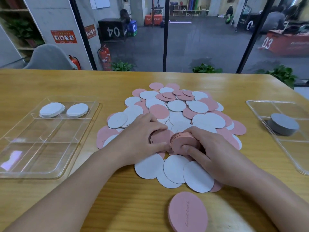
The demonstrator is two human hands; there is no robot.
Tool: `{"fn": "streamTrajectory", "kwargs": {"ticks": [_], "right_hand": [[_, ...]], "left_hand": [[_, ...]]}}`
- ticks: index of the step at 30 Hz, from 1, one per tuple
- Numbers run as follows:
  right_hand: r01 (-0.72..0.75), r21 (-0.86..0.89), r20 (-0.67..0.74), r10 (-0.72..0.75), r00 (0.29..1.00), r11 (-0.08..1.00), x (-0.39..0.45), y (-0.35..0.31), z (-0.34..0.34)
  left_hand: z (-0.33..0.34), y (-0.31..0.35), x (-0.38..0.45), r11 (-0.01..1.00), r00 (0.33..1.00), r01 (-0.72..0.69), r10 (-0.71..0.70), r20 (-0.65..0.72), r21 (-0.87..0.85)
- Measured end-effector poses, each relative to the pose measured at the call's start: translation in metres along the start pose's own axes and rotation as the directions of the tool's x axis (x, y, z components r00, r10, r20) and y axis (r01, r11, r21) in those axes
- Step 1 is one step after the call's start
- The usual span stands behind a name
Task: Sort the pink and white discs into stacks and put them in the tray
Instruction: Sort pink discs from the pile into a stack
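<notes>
While both hands work the mixed pile of pink and white round discs (175,111):
Right hand (207,148) grips a pink disc stack (182,141); left hand (142,136) pinches one flat pink disc (160,137).

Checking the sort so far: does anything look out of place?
One pink disc lies alone at the near table edge, apart from the pile. The right tray holds a grey-looking stack, neither pink nor white.

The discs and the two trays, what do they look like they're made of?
Discs: thin, matte, pink or white, with no shine; probably felt, foam or card, hard to tell which. The near pink disc has lettering pressed into it, hinting at a soft material. Left tray and right tray: clear, glossy plastic by their see-through walls and reflections.
</notes>
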State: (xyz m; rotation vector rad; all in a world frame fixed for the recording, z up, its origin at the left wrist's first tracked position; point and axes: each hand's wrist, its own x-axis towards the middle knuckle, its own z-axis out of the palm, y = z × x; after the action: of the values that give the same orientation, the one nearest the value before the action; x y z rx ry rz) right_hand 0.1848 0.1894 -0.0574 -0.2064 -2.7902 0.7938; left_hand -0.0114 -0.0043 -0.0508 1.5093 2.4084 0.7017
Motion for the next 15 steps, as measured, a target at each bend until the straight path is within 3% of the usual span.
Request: {"fn": "streamTrajectory", "kwargs": {"ticks": [5, 12, 15], "right_hand": [[0.002, 0.01, -0.01, -0.002, 1.0, 1.0, 0.0, 0.0, 0.001], [0.006, 0.006, -0.004, -0.006, 1.0, 1.0, -0.001, 0.001, 0.0], [0.006, 0.0, 0.004, -0.006, 1.0, 1.0, -0.001, 0.001, 0.0]], "left_hand": [[-0.002, 0.004, -0.001, 1.0, 0.999, -0.005, 0.005, -0.033, 0.008], [-0.009, -0.005, 0.002, 0.907, 0.954, 0.029, -0.15, -0.26, -0.421], [-0.017, -0.006, 0.003, 0.858, 0.921, 0.008, -0.207, -0.331, -0.514]]}}
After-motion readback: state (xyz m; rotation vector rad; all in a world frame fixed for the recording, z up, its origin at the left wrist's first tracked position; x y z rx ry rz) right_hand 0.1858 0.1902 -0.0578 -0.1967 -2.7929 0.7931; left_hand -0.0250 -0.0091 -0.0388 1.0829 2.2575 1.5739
